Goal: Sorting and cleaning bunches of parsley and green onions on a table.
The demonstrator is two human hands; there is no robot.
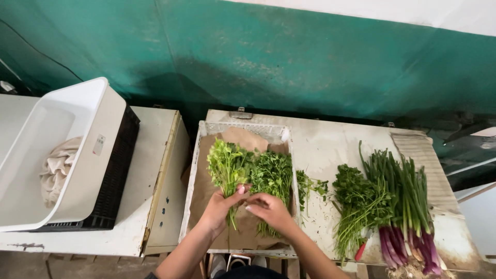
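My left hand point(221, 205) grips the stems of a light-green leafy herb bunch point(227, 164) over a white crate point(202, 155) lined with brown paper. My right hand point(269, 209) is beside it, fingertips touching the same stems near the left thumb. A darker green herb bunch point(273, 174) lies in the crate just right of the held one, partly under my right hand.
More loose herbs point(311, 185) and a parsley-like bunch point(356, 199) lie on the worn white table point(330, 142). Purple-stemmed spring onions point(408, 206) lie at the right with a red-handled tool point(360, 250). A white tub point(57, 150) with cloth sits on a black crate at the left.
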